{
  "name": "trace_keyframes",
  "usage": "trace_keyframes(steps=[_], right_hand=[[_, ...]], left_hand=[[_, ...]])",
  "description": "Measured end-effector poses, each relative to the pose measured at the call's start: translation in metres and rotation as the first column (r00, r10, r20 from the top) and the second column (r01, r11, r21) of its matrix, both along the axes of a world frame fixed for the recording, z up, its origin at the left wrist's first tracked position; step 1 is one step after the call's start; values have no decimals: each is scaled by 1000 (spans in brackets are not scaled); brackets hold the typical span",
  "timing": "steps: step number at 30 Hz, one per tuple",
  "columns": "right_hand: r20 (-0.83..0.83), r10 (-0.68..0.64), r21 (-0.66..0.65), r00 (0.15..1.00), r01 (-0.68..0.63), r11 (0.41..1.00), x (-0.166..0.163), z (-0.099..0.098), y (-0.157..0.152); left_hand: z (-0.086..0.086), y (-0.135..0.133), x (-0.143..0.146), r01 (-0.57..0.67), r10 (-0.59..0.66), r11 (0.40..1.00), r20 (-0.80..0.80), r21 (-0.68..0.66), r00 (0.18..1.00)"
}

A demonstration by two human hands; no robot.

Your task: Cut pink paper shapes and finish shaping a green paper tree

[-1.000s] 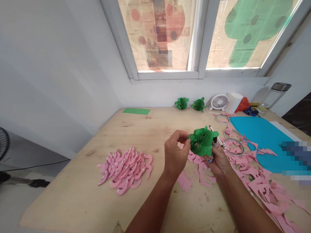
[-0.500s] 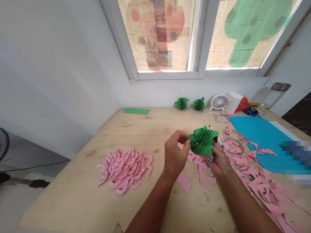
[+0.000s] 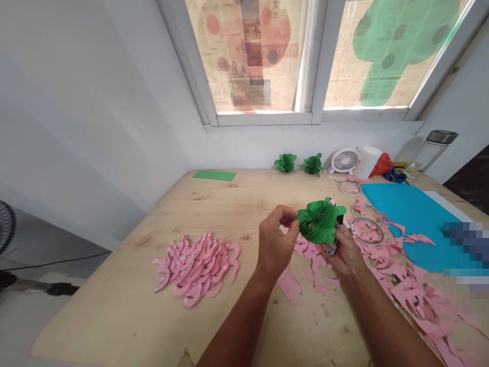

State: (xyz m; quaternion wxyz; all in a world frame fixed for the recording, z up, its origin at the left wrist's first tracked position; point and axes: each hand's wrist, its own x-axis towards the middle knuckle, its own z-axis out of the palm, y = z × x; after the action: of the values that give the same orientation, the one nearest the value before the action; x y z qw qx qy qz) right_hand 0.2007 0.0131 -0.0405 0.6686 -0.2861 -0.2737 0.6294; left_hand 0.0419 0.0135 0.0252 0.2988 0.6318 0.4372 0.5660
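Observation:
A green layered paper flower (image 3: 318, 221) is held above the wooden table between my two hands. My left hand (image 3: 277, 242) pinches its left edge between thumb and fingertips. Closed at its lower right side is my right hand (image 3: 347, 252), gripping the flower. A black and pale-blue object (image 3: 339, 221) shows by the right fingers, mostly hidden, so its kind is unclear. Below the hands lie pink paper scraps (image 3: 315, 267). To the left, a heap of curved pink paper cutouts (image 3: 202, 267) rests on the table.
Two more green paper flowers (image 3: 286, 162) stand by the wall, near a small white fan (image 3: 345, 160) and a glass bottle (image 3: 435, 148). A green paper strip (image 3: 214, 176) lies at the back left. Tape rings (image 3: 367, 231), blue sheets (image 3: 397, 204) and pink offcuts (image 3: 416, 295) cover the right side.
The green paper flower has turned and shifted slightly between my hands, its folds now showing differently. Both hands keep nearly the same place and hold.

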Motion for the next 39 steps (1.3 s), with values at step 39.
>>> trace_keyframes(steps=[39], right_hand=[[-15,16,22,1000,-16,1000,0,-2,0]], left_hand=[[-5,9,-8,119,-92,977,155,-176,984]])
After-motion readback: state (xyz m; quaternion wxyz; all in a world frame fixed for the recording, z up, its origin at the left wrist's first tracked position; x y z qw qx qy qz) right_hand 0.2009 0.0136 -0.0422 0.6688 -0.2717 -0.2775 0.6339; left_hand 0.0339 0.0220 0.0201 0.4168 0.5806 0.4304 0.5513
